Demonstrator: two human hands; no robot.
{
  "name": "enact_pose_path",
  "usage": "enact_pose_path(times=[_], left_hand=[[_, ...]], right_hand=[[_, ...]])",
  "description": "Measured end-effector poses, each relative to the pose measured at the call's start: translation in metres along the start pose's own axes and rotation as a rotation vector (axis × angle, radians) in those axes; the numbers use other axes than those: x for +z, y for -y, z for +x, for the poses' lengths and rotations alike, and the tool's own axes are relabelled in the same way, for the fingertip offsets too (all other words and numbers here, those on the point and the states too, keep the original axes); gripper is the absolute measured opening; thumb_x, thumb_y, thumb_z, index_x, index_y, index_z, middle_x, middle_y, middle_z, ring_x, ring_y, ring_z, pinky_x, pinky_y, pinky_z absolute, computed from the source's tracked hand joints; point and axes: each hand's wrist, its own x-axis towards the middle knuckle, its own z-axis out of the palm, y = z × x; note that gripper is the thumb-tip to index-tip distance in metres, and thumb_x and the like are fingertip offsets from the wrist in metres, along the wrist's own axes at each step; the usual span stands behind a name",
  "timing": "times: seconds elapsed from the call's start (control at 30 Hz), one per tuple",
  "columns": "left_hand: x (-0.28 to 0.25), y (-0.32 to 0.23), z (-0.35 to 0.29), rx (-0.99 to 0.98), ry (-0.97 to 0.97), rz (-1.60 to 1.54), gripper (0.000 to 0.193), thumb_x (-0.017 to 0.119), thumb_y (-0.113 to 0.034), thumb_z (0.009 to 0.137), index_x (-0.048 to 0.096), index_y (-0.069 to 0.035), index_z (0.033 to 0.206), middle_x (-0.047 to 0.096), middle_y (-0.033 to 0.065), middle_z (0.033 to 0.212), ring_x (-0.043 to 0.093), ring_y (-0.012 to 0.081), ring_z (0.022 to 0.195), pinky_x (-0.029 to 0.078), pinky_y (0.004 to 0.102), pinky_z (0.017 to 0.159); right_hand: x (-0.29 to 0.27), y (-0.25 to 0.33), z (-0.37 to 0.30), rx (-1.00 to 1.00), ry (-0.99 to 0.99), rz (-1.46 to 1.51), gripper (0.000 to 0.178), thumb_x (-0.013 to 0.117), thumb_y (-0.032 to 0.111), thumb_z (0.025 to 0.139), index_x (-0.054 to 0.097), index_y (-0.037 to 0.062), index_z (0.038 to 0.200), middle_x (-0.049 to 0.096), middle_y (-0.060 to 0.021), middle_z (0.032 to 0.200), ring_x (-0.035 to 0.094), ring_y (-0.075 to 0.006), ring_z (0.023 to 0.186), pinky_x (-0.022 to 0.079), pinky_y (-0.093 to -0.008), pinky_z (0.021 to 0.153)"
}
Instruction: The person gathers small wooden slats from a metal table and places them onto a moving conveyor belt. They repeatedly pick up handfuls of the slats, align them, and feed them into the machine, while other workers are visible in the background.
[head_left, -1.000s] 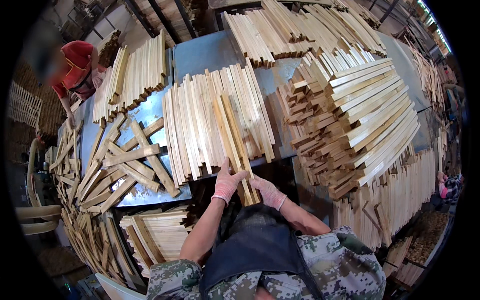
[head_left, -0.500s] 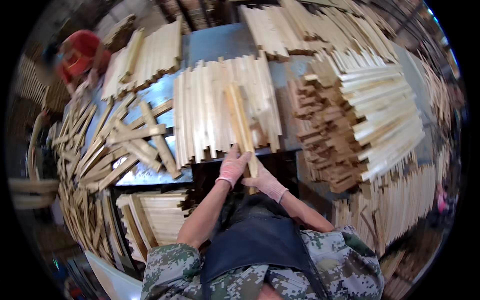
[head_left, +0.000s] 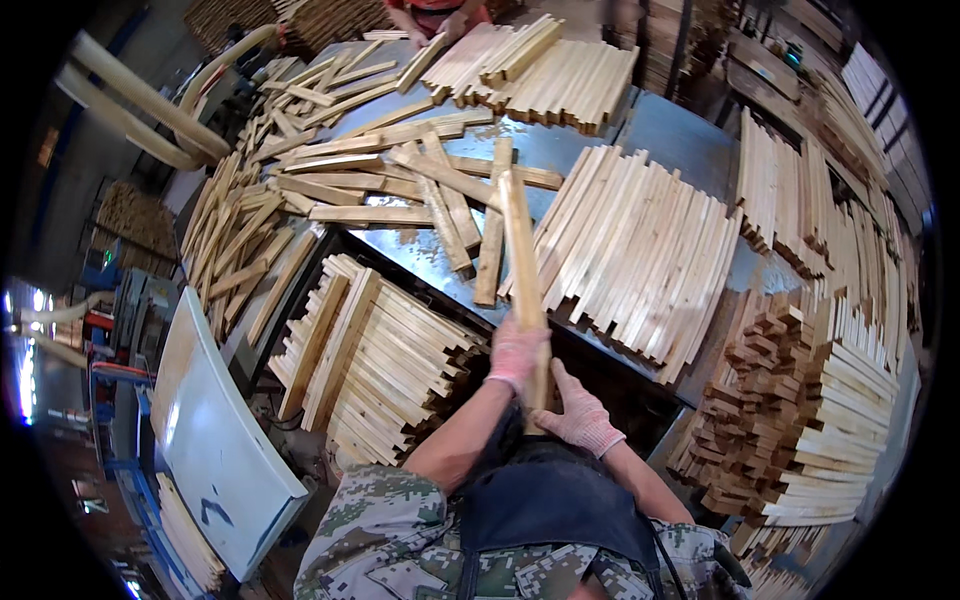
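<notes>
A long pale wooden strip [head_left: 522, 245] points away from my body, its near end close to my dark apron [head_left: 550, 495]. My gloved left hand [head_left: 517, 352] is wrapped round the strip part way along. Lower down, my gloved right hand [head_left: 580, 412] lies against the strip's right side, thumb raised and fingers partly behind the wood. Just beyond the hands, to the right, an even row of planed strips [head_left: 635, 255] rests on the metal table [head_left: 680, 125]. Loose strips [head_left: 440, 200] lie crossed in a heap to the left of the held one.
A big stack of strips [head_left: 750, 400] stands at right, with more rows [head_left: 790, 205] behind it. Near left sits a lower stack [head_left: 375, 360] beside a white curved panel [head_left: 215, 430]. Across the table a person in red [head_left: 440, 18] handles wood. Pale hoses [head_left: 140, 100] hang at far left.
My view has swung left, bringing the loose heap and white panel into fuller sight. The strip stays in my hands; my right hand's thumb and fingers have spread apart.
</notes>
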Motion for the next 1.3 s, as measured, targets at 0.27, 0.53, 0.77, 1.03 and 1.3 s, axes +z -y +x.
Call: enact_pose_path(times=[0.27,0.53,0.77,1.03,1.3], left_hand=[[-0.267,0.091,-0.031,-0.059,-0.518,0.762,0.047,0.077,-0.025,0.086,0.069,-0.002,0.126,0.075,0.0232,0.104,0.073,0.0415,0.097,0.058,0.0493,0.09],[-0.393,0.151,-0.024,-0.487,-0.63,1.119,0.031,0.079,-0.028,0.077,0.078,-0.016,0.106,0.07,0.0157,0.132,0.066,0.0379,0.124,0.05,0.0515,0.109],[-0.411,0.125,-0.018,-0.28,-0.568,1.058,0.061,0.087,-0.034,0.072,0.066,-0.014,0.125,0.063,0.0136,0.139,0.059,0.0359,0.134,0.042,0.0477,0.12],[-0.43,0.086,0.022,-0.582,-0.358,1.198,0.091,0.093,-0.038,0.067,0.056,-0.019,0.148,0.059,0.0131,0.152,0.049,0.033,0.148,0.03,0.054,0.127],[-0.487,0.14,0.053,-0.543,-0.458,1.241,0.096,0.093,-0.033,0.066,0.052,-0.017,0.151,0.053,0.0122,0.157,0.049,0.0323,0.149,0.029,0.0543,0.127]], right_hand=[[0.018,-0.039,0.026,0.127,0.085,0.21,0.099,0.08,0.039,0.095,0.027,0.0115,0.173,0.06,-0.0236,0.155,0.065,-0.0348,0.137,0.05,-0.0412,0.116],[0.001,-0.086,0.026,0.33,0.162,-0.018,0.094,0.08,0.038,0.096,0.034,0.01,0.171,0.068,-0.0184,0.144,0.07,-0.0283,0.121,0.053,-0.0383,0.109],[0.002,-0.098,0.037,0.381,0.168,0.079,0.093,0.083,0.031,0.097,0.032,0.0052,0.171,0.064,-0.0222,0.151,0.069,-0.0285,0.128,0.053,-0.0375,0.111],[0.01,-0.087,0.053,0.396,0.286,0.018,0.091,0.081,0.031,0.099,0.032,0.0043,0.171,0.065,-0.0241,0.149,0.068,-0.0306,0.129,0.052,-0.0383,0.112],[0.003,-0.103,0.049,0.437,0.25,0.043,0.089,0.08,0.032,0.099,0.034,0.0039,0.17,0.066,-0.0232,0.148,0.069,-0.0313,0.129,0.051,-0.0384,0.112]])
